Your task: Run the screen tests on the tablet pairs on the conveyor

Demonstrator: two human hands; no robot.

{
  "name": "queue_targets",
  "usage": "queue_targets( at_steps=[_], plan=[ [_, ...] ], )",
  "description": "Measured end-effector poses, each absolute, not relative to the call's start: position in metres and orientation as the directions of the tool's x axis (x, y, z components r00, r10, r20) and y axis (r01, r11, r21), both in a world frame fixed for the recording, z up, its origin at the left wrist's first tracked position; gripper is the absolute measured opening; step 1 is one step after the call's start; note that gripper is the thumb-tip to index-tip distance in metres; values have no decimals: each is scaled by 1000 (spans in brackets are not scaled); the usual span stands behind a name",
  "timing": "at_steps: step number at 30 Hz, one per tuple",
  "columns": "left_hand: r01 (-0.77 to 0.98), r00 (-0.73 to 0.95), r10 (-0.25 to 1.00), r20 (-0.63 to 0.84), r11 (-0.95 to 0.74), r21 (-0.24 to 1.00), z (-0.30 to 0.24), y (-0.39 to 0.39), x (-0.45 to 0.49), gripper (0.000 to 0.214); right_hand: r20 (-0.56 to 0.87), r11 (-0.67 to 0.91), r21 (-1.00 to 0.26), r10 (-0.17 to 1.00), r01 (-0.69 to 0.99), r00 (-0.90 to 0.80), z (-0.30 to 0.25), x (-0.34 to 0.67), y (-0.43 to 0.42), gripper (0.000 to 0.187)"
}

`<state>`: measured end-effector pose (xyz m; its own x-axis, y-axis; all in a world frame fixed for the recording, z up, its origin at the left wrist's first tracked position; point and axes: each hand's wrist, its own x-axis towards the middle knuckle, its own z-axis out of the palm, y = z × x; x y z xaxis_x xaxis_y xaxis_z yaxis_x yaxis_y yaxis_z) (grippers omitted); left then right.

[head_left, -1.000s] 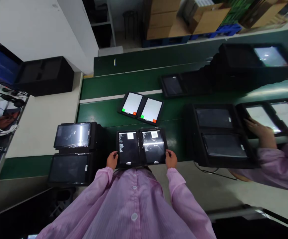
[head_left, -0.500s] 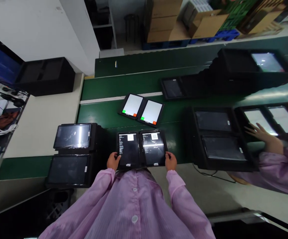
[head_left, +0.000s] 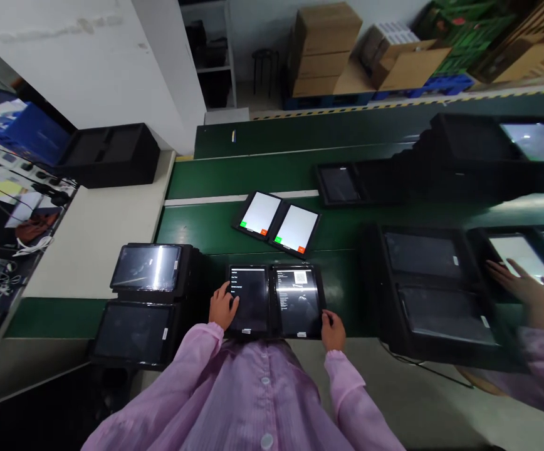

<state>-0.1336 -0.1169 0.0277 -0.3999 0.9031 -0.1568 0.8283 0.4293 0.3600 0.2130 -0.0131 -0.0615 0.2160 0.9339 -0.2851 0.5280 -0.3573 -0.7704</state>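
Observation:
In front of me two tablets lie side by side in a black tray at the bench's near edge. The left tablet [head_left: 252,307] shows a short menu list on a dark screen. On the right tablet [head_left: 296,307] there is small text with a white QR code. My left hand [head_left: 224,307] reaches over the tray's left edge, fingers apart, fingertips at the left tablet's screen. With curled fingers, my right hand [head_left: 333,331] grips the right rim of the black tray [head_left: 321,294]. Just beyond lies another tray with two white-screened tablets [head_left: 260,214], each with green and red corner buttons.
Stacked trays with dark tablets [head_left: 135,332] stand at my left, and another stack [head_left: 445,316] at my right. Farther right, a co-worker's hand [head_left: 530,291] is over a lit tablet. Black trays [head_left: 112,153] sit on the pale side table. Cardboard boxes [head_left: 326,50] are behind the bench.
My left hand has left the tray's side and moved up onto the left tablet. That screen has switched from text with a QR code to a menu list. My right hand stays at the rim.

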Motion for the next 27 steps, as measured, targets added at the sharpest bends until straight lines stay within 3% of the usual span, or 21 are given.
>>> queue_targets(
  at_steps=[6, 13, 21, 27],
  plan=[
    [927, -273, 927, -256, 325, 186, 41, -90, -133, 40, -287, -351, -766, 936, 538, 202, -58, 214, -14, 54],
    [914, -268, 943, -199, 314, 257, 44, -109, -142, 38, -303, -367, -761, 930, 535, 208, -55, 212, -12, 53],
    [869, -273, 926, -261, 354, 347, 38, -132, -136, 35, -321, -388, -753, 922, 531, 217, -55, 213, -13, 56],
    [892, -227, 937, -265, 309, 330, 38, -122, -134, 36, -306, -372, -753, 928, 543, 212, -55, 212, -12, 54]
  ],
)
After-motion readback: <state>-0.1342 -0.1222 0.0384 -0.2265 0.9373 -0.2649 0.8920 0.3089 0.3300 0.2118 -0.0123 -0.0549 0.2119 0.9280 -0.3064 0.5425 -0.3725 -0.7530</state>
